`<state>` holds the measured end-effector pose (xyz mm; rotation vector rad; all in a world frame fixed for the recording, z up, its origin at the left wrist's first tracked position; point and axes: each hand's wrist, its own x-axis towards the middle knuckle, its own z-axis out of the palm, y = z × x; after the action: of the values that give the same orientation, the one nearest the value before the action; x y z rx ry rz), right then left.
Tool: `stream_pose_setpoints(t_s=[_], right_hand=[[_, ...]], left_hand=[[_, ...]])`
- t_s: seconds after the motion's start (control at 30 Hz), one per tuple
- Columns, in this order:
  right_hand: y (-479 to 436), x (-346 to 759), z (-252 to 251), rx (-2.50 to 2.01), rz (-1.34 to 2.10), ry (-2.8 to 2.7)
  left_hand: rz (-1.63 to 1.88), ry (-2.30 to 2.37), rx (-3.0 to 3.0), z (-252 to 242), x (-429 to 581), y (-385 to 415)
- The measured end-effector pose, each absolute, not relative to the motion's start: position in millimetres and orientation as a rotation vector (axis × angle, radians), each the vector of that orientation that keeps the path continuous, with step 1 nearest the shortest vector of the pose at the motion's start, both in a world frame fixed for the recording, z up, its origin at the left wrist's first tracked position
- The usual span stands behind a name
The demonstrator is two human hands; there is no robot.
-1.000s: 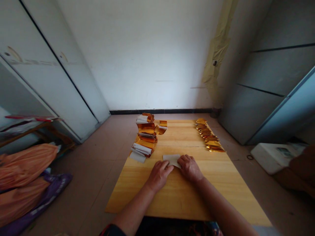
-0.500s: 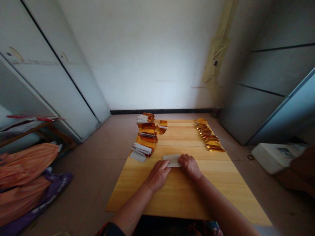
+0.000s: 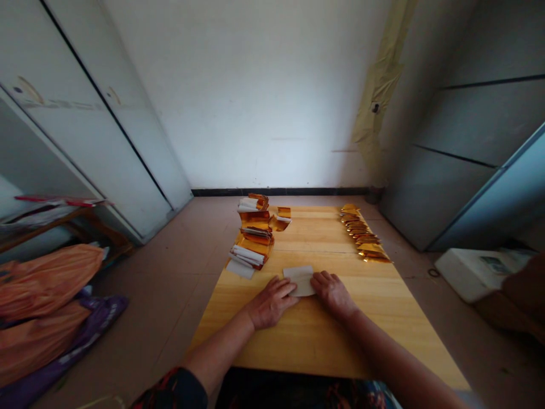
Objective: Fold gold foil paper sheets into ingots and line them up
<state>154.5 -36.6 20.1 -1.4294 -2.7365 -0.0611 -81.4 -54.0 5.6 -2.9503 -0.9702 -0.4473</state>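
Note:
A small pale grey sheet of paper (image 3: 301,277) lies on the wooden board in front of me, its near edge slightly curved. My left hand (image 3: 271,302) holds its left edge, fingers on top and thumb at the near side. At the right edge, my right hand (image 3: 335,293) grips the paper with bent fingers. To the left are piles of gold foil paper (image 3: 258,243) with pale grey backs, some curled. A row of folded gold foil pieces (image 3: 363,234) runs along the board's right side.
The wooden board (image 3: 293,346) stands low before a white wall (image 3: 272,102). Cabinets (image 3: 114,130) rise at the left, above orange and purple bags (image 3: 51,284) on the floor. A grey cabinet-like unit (image 3: 451,170) and a white box (image 3: 464,274) are at the right.
The paper's near part has opened out, so more of its grey face shows. Both hands have shifted slightly toward me, and my left fingers are more stretched over the paper.

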Motion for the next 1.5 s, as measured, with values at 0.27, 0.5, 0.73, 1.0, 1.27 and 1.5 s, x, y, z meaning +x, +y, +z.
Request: stream_pose_setpoints(t_s=[0.27, 0.5, 0.73, 1.0, 1.27, 1.5], right_hand=[[-40.2, 156.2, 24.2, -1.448, 0.015, -2.700], [-10.0, 154.1, 33.2, -1.585, 0.327, -2.475], [9.2, 137.3, 36.7, -1.691, 0.329, -2.429], [16.8, 134.1, 36.9, -1.747, 0.368, -2.409], [4.0, 135.1, 29.7, -1.512, 0.188, -2.447], [-21.0, 143.6, 21.5, -1.322, 0.095, -2.611]], left_hand=[[-0.474, -0.998, -2.981, 12.5, -81.6, -54.7], [-0.461, -1.195, -2.908, 22.1, -53.2, -54.3], [-0.633, -1.186, -2.860, 1.4, -41.1, -46.0], [-0.775, -1.252, -2.843, -5.8, -40.4, -48.4], [-0.788, -1.253, -2.827, -1.9, -40.2, -50.4], [-0.742, -1.250, -2.796, -2.4, -39.7, -53.5]])
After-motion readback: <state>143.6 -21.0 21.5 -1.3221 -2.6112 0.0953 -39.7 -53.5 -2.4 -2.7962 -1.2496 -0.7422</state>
